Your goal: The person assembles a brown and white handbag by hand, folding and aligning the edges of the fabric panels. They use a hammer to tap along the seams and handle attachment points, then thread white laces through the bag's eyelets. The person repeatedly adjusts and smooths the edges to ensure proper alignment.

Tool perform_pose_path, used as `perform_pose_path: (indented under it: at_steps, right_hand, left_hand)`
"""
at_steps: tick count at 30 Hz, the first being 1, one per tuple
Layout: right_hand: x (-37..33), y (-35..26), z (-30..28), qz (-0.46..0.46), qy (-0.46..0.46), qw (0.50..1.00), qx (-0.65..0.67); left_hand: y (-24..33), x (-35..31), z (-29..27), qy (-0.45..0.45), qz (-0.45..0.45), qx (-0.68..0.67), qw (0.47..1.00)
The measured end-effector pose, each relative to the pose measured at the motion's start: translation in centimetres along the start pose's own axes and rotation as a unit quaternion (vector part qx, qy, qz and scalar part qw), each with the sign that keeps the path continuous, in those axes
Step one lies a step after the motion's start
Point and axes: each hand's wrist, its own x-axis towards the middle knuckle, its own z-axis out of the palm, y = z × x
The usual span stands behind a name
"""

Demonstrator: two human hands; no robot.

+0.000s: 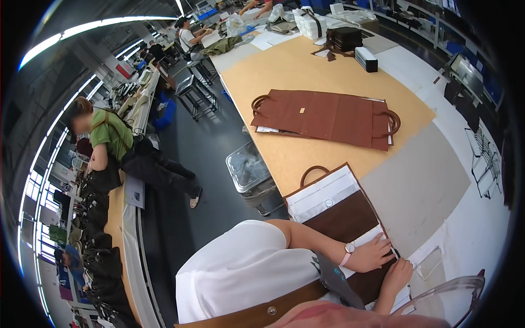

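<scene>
A brown handbag body (332,218) lies opened flat at the near table edge, dark inside, with a looped handle (314,168) at its far end. White paper (324,192) covers that end of it, and a white strip (367,236) crosses it nearer me. My left hand (371,256), with a watch on the wrist, rests palm down over the strip, fingers spread. Close beside it, my right hand (398,274) has its fingers pressed together at the bag's right edge. A small dark piece (396,254) shows between the hands; whether my right fingers hold it is unclear.
Farther up the tan-covered table (246,71) lies another brown handbag body (322,117) with two handles. A grey board (421,169) is to the right. Dark stacked pieces (344,39) and a black-and-white box (366,59) stand beyond. A person in green (112,131) leans at the left bench.
</scene>
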Motion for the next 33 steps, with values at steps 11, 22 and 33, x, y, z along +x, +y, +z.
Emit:
perform_pose_path:
  at_steps: [11,22,33]
  right_hand:
    - [0.1,-0.4,-1.4,-0.002,-0.031,0.999,-0.035]
    - [-0.9,0.6,-2.4,-0.024,-0.052,0.998,-0.032]
    - [-1.2,1.3,-1.4,-0.017,-0.002,1.000,-0.007]
  left_hand:
    - [-0.1,0.2,-0.5,0.016,0.013,0.017,1.000]
    - [0.1,0.2,-0.7,0.014,0.006,0.012,1.000]
    - [0.2,0.3,-0.7,0.014,0.006,0.016,1.000]
